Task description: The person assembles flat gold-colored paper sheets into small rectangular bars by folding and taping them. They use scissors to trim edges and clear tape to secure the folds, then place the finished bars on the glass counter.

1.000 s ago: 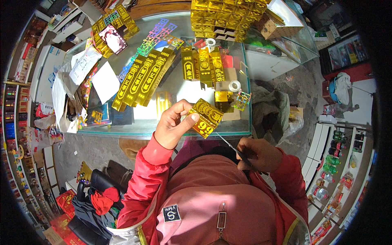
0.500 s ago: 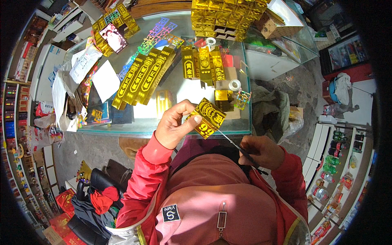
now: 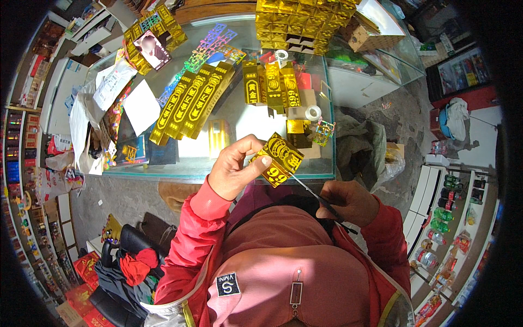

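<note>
Between the thumb and fingers of my left hand (image 3: 237, 166) is a piece of shiny gold card (image 3: 283, 150) with black-and-yellow print, held up just in front of the glass counter's near edge. My right hand (image 3: 348, 201) is closed round the dark handle of a thin tool with a slim metal shaft (image 3: 308, 187). The tool's far end meets the card's lower right edge; its tip is hidden, so I cannot tell whether it is a blade or scissors. Long gold printed strips (image 3: 190, 103) lie beyond my left hand, and shorter gold pieces (image 3: 274, 84) lie straight ahead.
The glass counter (image 3: 250, 175) spans the area ahead. A large stack of folded gold pieces (image 3: 302, 22) stands at its far side. Near it are a roll of tape (image 3: 312, 113) and a white sheet (image 3: 140, 107). A dark chair (image 3: 133, 242) with clothes is at lower left; shelves with bottles (image 3: 441, 220) line the right.
The gold card has tilted slightly and shifted a little toward me in my left hand. The right hand and the tool have barely moved.
</note>
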Motion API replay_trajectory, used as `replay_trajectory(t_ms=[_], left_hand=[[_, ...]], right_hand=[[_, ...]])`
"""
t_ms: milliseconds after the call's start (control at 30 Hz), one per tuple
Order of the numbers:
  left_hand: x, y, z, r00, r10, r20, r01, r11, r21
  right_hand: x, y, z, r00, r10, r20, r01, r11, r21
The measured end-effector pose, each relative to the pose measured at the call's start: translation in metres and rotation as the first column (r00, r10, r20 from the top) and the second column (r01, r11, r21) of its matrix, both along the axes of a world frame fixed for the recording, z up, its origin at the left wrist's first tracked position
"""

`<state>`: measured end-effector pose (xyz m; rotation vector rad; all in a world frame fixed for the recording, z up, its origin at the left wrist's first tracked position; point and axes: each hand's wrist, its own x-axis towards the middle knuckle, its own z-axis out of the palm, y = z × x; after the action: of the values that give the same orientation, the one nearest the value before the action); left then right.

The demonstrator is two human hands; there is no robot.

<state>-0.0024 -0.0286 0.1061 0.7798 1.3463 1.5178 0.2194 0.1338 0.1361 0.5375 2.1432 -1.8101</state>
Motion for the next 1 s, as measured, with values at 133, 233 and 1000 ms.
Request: replay_trajectory(t_ms=[133, 233, 1000], left_hand=[[0.000, -0.001, 0.000, 1.000, -0.008, -0.028, 0.009, 1.000, 0.003], [0.000, -0.001, 0.000, 0.999, -0.010, -0.034, 0.010, 1.000, 0.006], [-0.007, -0.008, -0.023, 0.996, 0.082, 0.030, -0.086, 0.986, 0.143]], right_hand=[[-0.001, -0.002, 0.000, 1.000, 0.012, -0.017, -0.011, 0.999, 0.034], [-0.002, -0.003, -0.001, 1.000, 0.018, -0.019, -0.017, 0.997, 0.076], [-0.001, -0.005, -0.014, 0.994, -0.036, -0.101, 0.061, 0.966, 0.251]])
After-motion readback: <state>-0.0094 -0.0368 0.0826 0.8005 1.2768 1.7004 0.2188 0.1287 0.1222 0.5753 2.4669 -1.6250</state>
